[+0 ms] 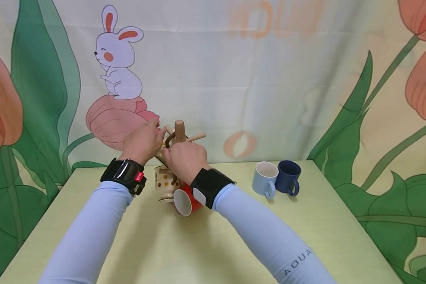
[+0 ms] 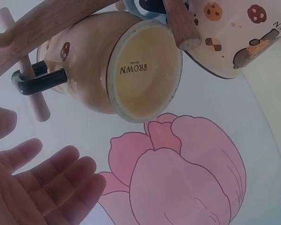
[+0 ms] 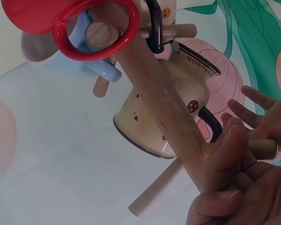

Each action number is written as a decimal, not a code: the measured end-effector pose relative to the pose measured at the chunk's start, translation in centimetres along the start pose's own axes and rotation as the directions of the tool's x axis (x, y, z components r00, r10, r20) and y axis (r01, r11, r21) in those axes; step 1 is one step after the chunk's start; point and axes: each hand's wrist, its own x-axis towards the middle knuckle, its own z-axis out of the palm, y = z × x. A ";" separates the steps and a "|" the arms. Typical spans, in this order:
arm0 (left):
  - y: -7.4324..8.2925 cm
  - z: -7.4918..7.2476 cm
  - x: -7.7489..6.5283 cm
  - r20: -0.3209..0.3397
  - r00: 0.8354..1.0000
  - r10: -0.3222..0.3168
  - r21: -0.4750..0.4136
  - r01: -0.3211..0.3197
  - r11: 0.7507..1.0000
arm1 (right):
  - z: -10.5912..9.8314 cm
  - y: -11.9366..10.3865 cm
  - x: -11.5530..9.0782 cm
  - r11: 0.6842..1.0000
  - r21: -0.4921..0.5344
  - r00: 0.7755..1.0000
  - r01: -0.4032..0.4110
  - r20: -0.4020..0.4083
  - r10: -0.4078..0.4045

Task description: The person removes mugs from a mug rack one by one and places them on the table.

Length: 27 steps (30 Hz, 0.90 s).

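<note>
A wooden mug tree [image 1: 179, 132] stands at the table's back with several mugs on it. My right hand [image 1: 186, 157] holds its post near the top, fingers curled beside an upper peg in the right wrist view. Close to the upper left, my left hand [image 2: 47, 183] has loosely spread fingers and holds nothing. A beige cookie-patterned mug [image 2: 84, 65] hangs near it, its dark handle [image 2: 42, 82] looped over a peg. Lower down hang another beige patterned mug [image 1: 163, 183], a red mug [image 1: 193, 200] and a light blue mug [image 3: 77, 65]. My right hand partly hides the tree in the head view.
On the table [image 1: 234, 244] to the right, a light blue mug [image 1: 260, 179] and a navy mug [image 1: 287, 173] stand upright side by side. A cloth backdrop [image 1: 206, 79] with a rabbit and tulips hangs right behind the table. Bare wooden pegs [image 3: 157, 187] jut from the tree.
</note>
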 end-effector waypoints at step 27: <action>0.1 0.7 0.6 0.128 0.989 0.078 0.039 -0.084 0.996 | 0.7 3.2 -0.2 0.970 0.207 0.992 0.125 -0.004 -0.127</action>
